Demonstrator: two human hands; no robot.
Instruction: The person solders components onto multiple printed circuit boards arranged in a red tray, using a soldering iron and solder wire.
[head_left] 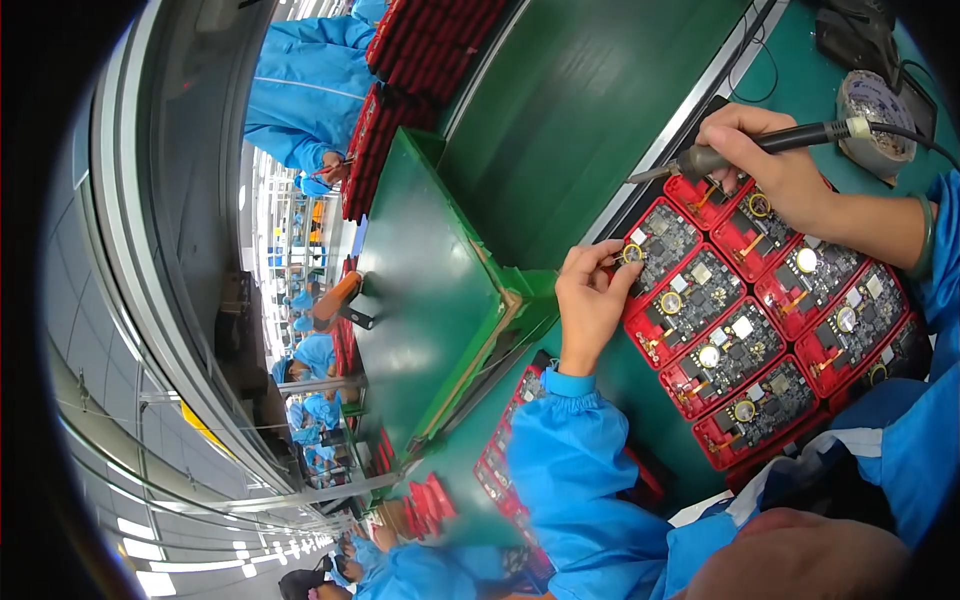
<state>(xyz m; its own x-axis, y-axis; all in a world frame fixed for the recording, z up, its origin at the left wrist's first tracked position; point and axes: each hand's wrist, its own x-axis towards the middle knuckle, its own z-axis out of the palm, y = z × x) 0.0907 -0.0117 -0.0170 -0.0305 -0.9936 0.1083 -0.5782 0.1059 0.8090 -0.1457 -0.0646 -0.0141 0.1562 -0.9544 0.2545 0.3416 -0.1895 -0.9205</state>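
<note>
Pinched between thumb and forefinger of our left hand [590,300], a small round gold-coloured coin cell [632,254] sits at the near corner of the first dark circuit board [662,240]. So that grip is closed on the cell, pressing it against the board. Our right hand [775,165] is wrapped shut like a pen grip around the black-handled soldering iron [760,143], whose metal tip points down toward the far end of the same board, just beyond the left grip and not yet touching it as far as we can tell.

Both grips work over the red plastic tray [770,330] of two rows of dark circuit boards, which lies on the green surface [640,390] directly under our right wrist and to the right of our left grip. Most boards nearer to us already carry a round cell, gold or silvery; whether their joints are soldered we cannot tell at this size. We judge the work to be partway along: the tray looks loaded, and the board under our left fingers is the one in hand, with the remaining ones down the rows perhaps waiting.

Beyond the right grip stands a round grey iron stand [875,110] with a black cable [915,135] trailing from the tool. Left of our left grip rises a green sloped panel [425,290], and behind it stacks of red trays [425,50]. Farther off, a person in a blue coat [305,90] works at the line.
</note>
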